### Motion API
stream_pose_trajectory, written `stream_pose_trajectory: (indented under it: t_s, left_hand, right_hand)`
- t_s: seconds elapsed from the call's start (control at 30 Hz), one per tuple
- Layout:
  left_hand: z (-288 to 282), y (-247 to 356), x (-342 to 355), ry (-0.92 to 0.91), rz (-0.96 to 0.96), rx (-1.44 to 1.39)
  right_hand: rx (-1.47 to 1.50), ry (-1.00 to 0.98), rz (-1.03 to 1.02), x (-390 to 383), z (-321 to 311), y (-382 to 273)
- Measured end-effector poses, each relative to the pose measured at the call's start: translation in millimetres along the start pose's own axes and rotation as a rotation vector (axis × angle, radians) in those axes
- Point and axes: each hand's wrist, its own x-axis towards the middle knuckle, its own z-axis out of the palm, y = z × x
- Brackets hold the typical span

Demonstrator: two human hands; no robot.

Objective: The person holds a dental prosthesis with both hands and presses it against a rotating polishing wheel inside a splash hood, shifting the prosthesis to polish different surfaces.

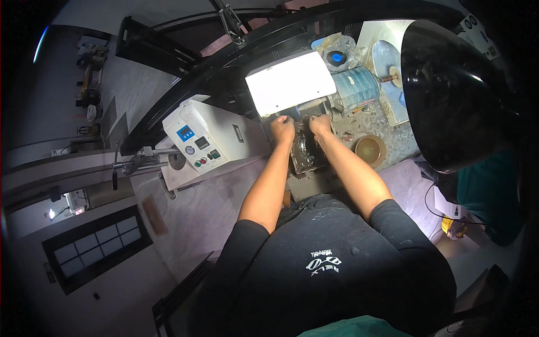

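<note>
Both arms reach forward to a grinding machine with a bright white cover (291, 83). My left hand (283, 129) is closed, its fingertips pinched together under the cover's front edge by a shaft. Close by on the right, my right hand (320, 124) is closed in the same way, thumb and fingers together. Whatever either hand holds is too small or hidden to name. Beneath and between the hands lies a dark, wet tray (307, 154) with a shiny surface. A blue-green motor (357, 88) stands just right of the cover.
A round tan bowl (383, 147) of cloudy liquid stands on the stained worktop (401, 137). Left is a white control box (238, 154) with buttons and displays. A large black rounded shape (455, 95) blocks the right. A plastic bag with a blue-black disc (337, 58) lies behind.
</note>
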Motion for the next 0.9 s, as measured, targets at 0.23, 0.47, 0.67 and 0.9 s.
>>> stream_pose_trajectory:
  t_s: [0.23, 0.47, 0.67, 0.9]
  left_hand:
    - [-24, 6, -25, 0.033, 0.436, 0.282]
    - [6, 16, -21, 0.098, 0.317, 0.251]
    - [-17, -1, -27, 0.112, 0.353, 0.275]
    - [-22, -15, -33, -0.040, -0.399, -0.336]
  right_hand:
    - [0.099, -0.171, -0.167, -28, -9, 7]
    - [0.135, -0.173, -0.189, 11, -19, 16]
    - [0.002, -0.230, -0.249, -37, -28, -7]
    - [-0.276, -0.429, -0.749, -17, -51, 15]
